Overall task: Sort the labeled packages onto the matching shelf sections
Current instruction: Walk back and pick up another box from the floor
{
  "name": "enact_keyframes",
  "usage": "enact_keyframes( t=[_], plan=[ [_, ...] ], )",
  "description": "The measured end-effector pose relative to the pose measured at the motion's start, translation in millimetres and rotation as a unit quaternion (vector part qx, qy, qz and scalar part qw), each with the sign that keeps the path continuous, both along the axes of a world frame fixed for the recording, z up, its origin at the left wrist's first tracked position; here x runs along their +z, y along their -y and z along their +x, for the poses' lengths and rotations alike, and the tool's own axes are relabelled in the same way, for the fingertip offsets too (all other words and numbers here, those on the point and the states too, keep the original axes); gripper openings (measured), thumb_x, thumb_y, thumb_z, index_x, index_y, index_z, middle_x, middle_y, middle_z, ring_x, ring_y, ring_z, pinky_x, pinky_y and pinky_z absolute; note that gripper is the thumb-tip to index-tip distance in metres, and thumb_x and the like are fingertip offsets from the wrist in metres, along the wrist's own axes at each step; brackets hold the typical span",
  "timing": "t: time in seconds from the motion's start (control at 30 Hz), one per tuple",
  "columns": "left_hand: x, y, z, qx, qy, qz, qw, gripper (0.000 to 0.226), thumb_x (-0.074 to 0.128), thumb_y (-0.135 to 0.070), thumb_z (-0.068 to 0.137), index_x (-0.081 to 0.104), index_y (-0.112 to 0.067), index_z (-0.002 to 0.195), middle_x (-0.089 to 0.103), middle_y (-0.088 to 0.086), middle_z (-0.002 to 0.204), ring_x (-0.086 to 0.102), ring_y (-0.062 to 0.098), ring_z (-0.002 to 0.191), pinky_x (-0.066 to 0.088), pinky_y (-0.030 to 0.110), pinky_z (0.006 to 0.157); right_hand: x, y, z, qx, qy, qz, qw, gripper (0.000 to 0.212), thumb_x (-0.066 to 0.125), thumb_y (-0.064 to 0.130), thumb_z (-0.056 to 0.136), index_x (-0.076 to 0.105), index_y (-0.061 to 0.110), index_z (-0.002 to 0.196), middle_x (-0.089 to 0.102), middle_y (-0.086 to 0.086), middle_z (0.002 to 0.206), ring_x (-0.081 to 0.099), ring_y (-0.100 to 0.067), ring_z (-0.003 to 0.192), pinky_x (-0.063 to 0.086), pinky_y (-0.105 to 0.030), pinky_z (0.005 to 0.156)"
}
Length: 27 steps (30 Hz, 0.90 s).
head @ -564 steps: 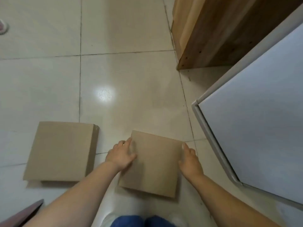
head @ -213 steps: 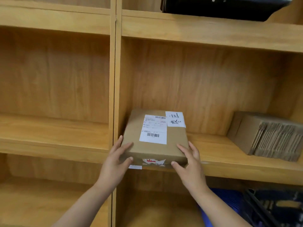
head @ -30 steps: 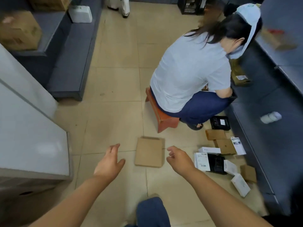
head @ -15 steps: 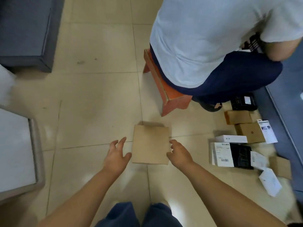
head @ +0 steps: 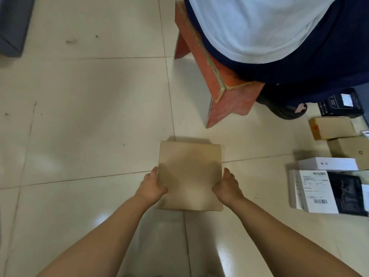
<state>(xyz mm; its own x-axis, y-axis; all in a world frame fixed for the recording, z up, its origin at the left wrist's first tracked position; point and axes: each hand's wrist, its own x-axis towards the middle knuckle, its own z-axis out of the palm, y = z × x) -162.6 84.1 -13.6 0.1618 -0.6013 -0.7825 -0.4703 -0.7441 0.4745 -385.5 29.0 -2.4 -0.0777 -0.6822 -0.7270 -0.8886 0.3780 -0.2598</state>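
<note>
A flat brown cardboard package (head: 189, 172) lies on the tiled floor in front of me, plain side up, with no label showing. My left hand (head: 152, 187) grips its left edge, fingers curled around the side. My right hand (head: 227, 185) grips the right edge the same way. The package rests on the floor between both hands.
A person in a light shirt (head: 269, 27) sits on a low red stool (head: 221, 80) just beyond the package. Several small parcels lie at the right: brown boxes (head: 332, 129), a white box (head: 327, 163), a labelled black-and-white package (head: 327, 193). A dark grey bench corner (head: 12, 27) is at far left.
My view dropped closer to the floor. Both hands, open and apart before, have come in and closed on the two side edges of the brown package.
</note>
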Motion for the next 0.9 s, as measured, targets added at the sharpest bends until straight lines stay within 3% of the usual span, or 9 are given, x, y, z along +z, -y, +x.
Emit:
enact_keyframes(
  t=[0.1,0.17,0.27,0.47,0.67,0.8,0.9],
  plan=[
    [-15,5,-2,0.052,-0.057,0.014,0.997,0.083,0.061,-0.009,0.076,0.015,-0.014,0.145,0.048,0.005,0.122,0.049,0.029,0.117,0.042,0.038,0.098,-17,3,2,-0.093,0.067,0.015,0.993,0.068,0.054,0.013,0.083,0.021,0.005,0.142,0.039,-0.016,0.138,0.046,-0.034,0.119,0.045,-0.038,0.089],
    [-18,7,-3,0.075,-0.078,0.021,0.994,0.088,0.062,-0.008,0.075,0.010,-0.016,0.146,0.050,0.001,0.120,0.051,0.027,0.114,0.043,0.040,0.099,-20,4,5,-0.130,0.097,0.013,0.987,0.057,0.057,0.012,0.081,0.034,0.005,0.132,0.050,-0.015,0.126,0.054,-0.029,0.103,0.047,-0.036,0.084],
    [-13,10,-1,0.109,-0.091,0.019,0.990,0.082,0.059,-0.004,0.076,0.016,-0.016,0.144,0.050,0.001,0.118,0.051,0.024,0.108,0.044,0.036,0.093,-15,3,10,-0.133,0.101,0.004,0.986,0.055,0.059,0.013,0.077,0.040,0.009,0.129,0.056,-0.010,0.114,0.057,-0.028,0.097,0.049,-0.035,0.080],
    [40,-1,14,0.143,-0.074,0.008,0.987,0.063,0.053,-0.003,0.071,0.035,-0.024,0.128,0.056,0.001,0.113,0.055,0.027,0.103,0.049,0.042,0.092,41,3,26,-0.111,0.116,-0.006,0.987,0.047,0.058,0.013,0.074,0.046,0.010,0.120,0.057,-0.010,0.113,0.059,-0.029,0.098,0.051,-0.040,0.086],
    [144,-9,49,0.161,-0.045,-0.023,0.986,0.073,0.053,-0.011,0.056,0.037,-0.030,0.124,0.054,0.006,0.115,0.057,0.030,0.102,0.052,0.048,0.089,144,5,47,-0.095,0.146,-0.051,0.983,0.038,0.046,0.001,0.080,0.049,0.005,0.118,0.059,-0.008,0.105,0.058,-0.032,0.096,0.047,-0.039,0.081],
    [242,-15,74,0.186,-0.041,-0.048,0.981,0.079,0.054,-0.010,0.056,0.035,-0.029,0.130,0.051,0.008,0.120,0.056,0.031,0.104,0.051,0.048,0.090,235,6,68,-0.107,0.181,-0.058,0.976,0.025,0.046,0.002,0.076,0.052,0.010,0.100,0.057,-0.014,0.111,0.060,-0.033,0.093,0.051,-0.048,0.081],
    [328,-20,90,0.218,-0.042,-0.068,0.973,0.088,0.058,-0.003,0.068,0.021,-0.024,0.145,0.041,0.007,0.132,0.052,0.030,0.114,0.048,0.045,0.097,317,10,86,-0.124,0.211,-0.044,0.969,0.027,0.048,0.003,0.080,0.050,0.015,0.104,0.049,-0.009,0.119,0.058,-0.028,0.096,0.054,-0.042,0.079]
  ],
)
